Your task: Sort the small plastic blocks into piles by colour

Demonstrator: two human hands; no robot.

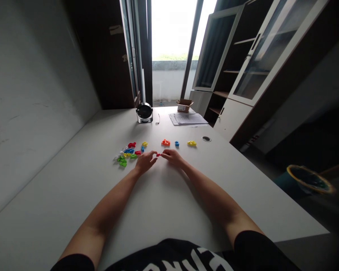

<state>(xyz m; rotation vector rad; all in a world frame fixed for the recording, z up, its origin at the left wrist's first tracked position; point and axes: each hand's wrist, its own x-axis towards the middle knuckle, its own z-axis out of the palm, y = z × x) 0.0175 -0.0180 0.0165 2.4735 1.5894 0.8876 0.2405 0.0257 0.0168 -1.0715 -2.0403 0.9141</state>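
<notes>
The left hand [145, 162] and the right hand [172, 157] lie on a white table [73, 180], close together, with the fingers pointing at each other. A tiny red piece [158, 154] sits between them. The right fingertips [163, 154] touch it, but it is so small that I cannot tell if they grip it. The left hand is loosely curled, its fingers just beside the red piece, and it seems to hold nothing. To the left is a heap of bright plastic pieces [127, 154] in red, blue, green, yellow and white. Ahead of the hands are an orange piece [165, 142], a blue piece [176, 143] and a yellow piece [191, 143], set apart. Farther on are a round fan [144, 113], papers [188, 119] and a small box [184, 105].
</notes>
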